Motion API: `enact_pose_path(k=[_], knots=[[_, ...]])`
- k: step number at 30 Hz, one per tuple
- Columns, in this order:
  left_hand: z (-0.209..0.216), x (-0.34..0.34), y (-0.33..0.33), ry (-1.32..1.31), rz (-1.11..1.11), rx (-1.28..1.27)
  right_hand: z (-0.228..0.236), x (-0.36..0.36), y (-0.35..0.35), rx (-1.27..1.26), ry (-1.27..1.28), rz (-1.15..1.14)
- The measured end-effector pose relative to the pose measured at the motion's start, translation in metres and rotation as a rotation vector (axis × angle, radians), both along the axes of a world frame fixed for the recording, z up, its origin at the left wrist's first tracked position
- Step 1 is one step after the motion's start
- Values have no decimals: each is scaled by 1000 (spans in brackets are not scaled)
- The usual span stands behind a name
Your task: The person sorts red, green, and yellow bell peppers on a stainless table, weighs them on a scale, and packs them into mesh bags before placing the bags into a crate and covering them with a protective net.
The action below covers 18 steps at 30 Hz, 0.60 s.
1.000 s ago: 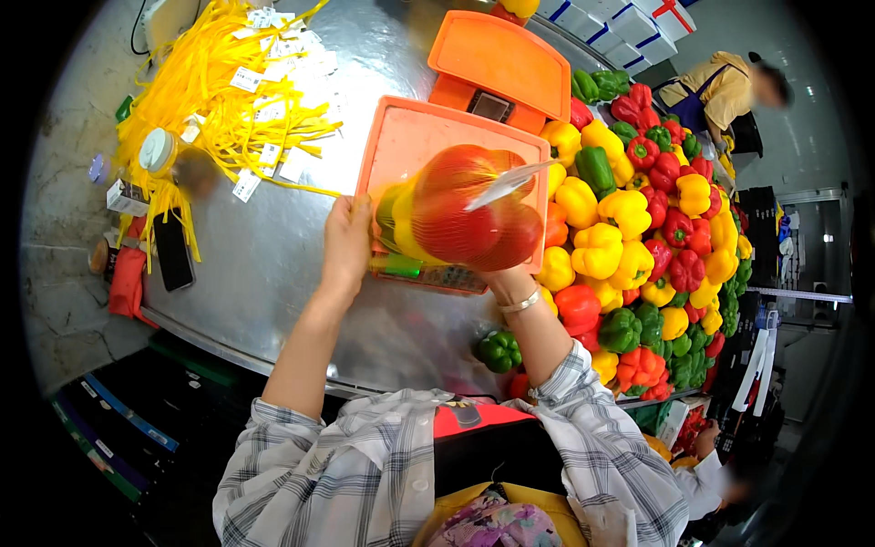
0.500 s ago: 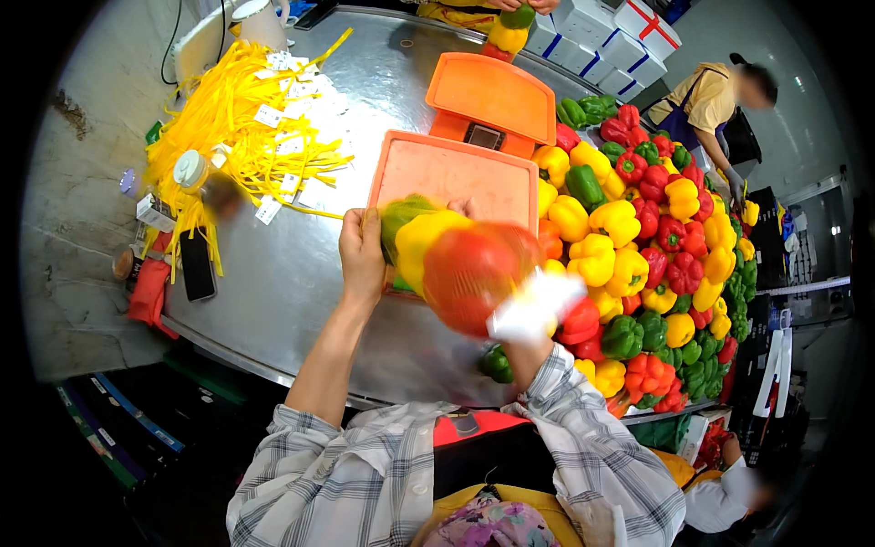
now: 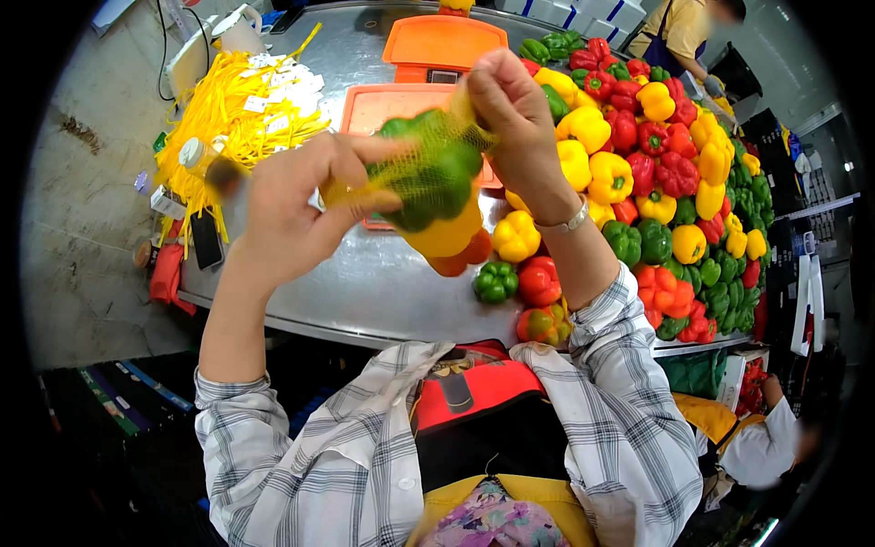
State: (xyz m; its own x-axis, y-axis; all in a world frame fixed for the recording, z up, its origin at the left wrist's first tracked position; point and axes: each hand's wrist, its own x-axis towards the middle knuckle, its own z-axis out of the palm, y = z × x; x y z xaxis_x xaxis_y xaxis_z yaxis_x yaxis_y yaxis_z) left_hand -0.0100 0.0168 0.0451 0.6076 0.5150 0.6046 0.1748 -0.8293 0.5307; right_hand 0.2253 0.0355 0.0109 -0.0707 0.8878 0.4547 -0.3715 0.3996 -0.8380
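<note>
A yellow mesh net bag of bell peppers hangs between my hands above the table. Inside it a green bell pepper sits on top, a yellow one beneath, and a red one at the bottom. My right hand, raised higher, pinches the gathered top of the mesh. At the bag's left side my left hand has thumb and forefinger closed on the netting. Behind the bag stands an orange weighing scale, its pan partly covered by the bag and my hands.
Bell peppers in red, yellow and green are heaped on the right of the metal table. Yellow net sleeves with white tags lie at the left, near a jar and a phone. A co-worker stands far right.
The bag of peppers has swung from lying sideways to hanging, green end up. My right hand moved from the red end up to the mesh top. A white blurred item at the bag's end no longer shows.
</note>
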Motion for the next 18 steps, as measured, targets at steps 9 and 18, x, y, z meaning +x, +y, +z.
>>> enact_pose_path(k=[9,18], knots=[[-22,30,-36,325,-58,-5,-45,-6,-48,-43,53,107],[-58,40,-49,253,86,-394,-52,-22,-61,79,171,62]])
